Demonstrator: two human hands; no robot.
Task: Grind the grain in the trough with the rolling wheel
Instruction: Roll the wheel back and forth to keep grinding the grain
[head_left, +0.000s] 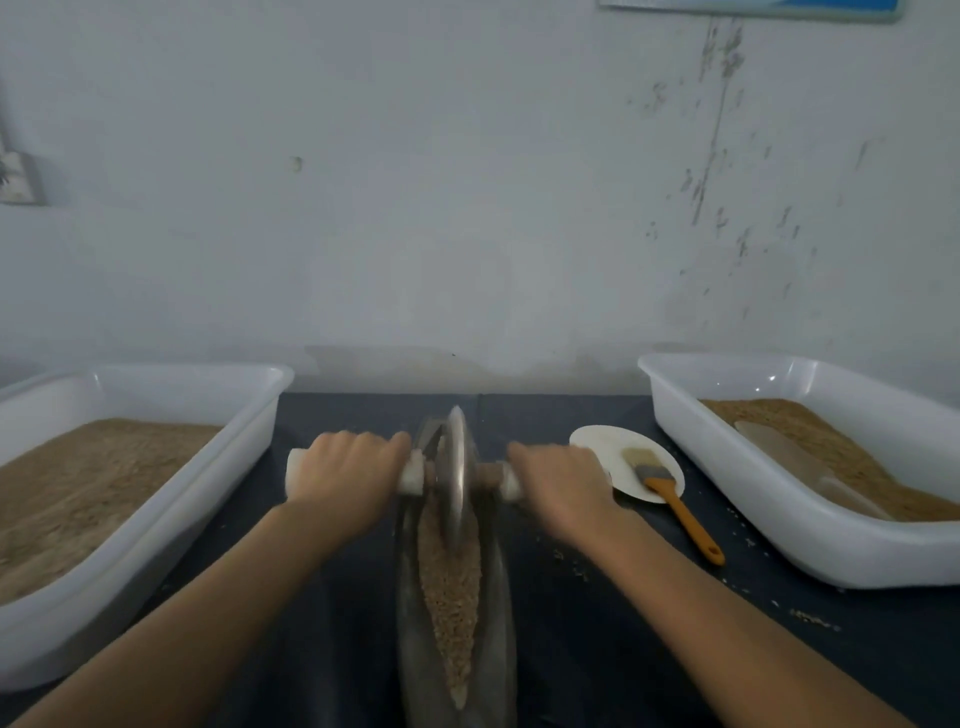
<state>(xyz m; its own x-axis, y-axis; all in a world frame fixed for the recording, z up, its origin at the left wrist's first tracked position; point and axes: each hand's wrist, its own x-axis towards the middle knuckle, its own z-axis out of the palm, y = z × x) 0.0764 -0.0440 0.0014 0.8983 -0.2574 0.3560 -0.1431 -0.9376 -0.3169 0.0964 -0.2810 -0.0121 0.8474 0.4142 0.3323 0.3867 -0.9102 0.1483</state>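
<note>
On the left, a white tub (171, 467) is sitting on the dark worktop (597, 623), and it is holding brown ground grain. Just right of it, the left hand (345, 475) is curling its fingers around the white left end of the axle (410, 475), so its grip is closed tight on that handle. In the middle, the metal wheel (456, 467) is standing upright in the far half of the long trough (501, 597), which is running from near to far. The grain (451, 577) is lying inside the trough, mostly in the near part, and the wheel is touching it. The right hand (563, 480) is wrapping around the right end of the axle in the same closed grip. Beside this hand a plate (597, 439) is carrying a brush (675, 499) with an orange handle. Some loose grains are lying on the worktop near it. On the far right, a second tub (779, 493) is holding grain and a pale scoop (795, 460).
</note>
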